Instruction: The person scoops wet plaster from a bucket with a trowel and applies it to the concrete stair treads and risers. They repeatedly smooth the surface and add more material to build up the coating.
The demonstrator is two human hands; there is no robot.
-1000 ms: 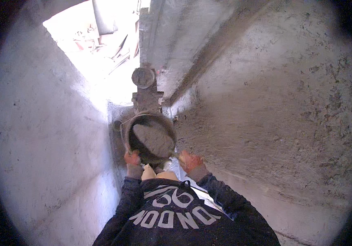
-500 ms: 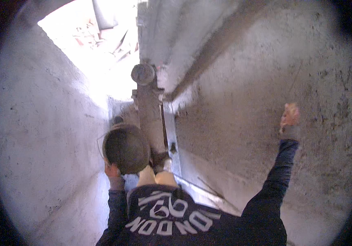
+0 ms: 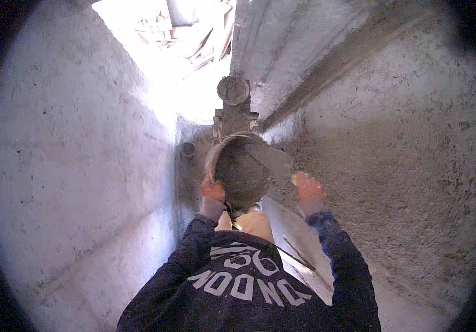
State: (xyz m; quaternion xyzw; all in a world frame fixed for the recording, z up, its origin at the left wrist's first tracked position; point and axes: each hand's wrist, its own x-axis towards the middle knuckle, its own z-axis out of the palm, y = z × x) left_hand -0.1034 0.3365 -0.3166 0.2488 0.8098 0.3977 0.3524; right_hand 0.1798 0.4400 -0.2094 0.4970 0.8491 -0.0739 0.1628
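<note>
My left hand (image 3: 213, 190) is closed on the near left rim of a round, mortar-smeared bucket (image 3: 211, 162). Its mouth faces up, and grey mortar-like material (image 3: 242, 172) shows inside. In my right hand (image 3: 308, 187), on the bucket's right, is a trowel. The trowel's wide, grey blade (image 3: 274, 160) slants over the right side of the bucket's mouth. Whether the blade touches the material cannot be made out. Most of the trowel's handle is hidden by the fingers, which are slightly blurred.
A rough grey wall (image 3: 371, 149) rises on the right, a smoother pale wall (image 3: 77, 144) on the left. Beyond the bucket, a round-topped object (image 3: 233, 90) sits on a narrow plank-like support (image 3: 238, 112). A small round pipe or cup (image 3: 188, 149) is left of it. Debris (image 3: 193, 41) lies in the bright opening.
My right hand has swung left from the right wall to the bucket. The bucket, still in my left hand, appears farther right and more central; the view has shifted too.
</note>
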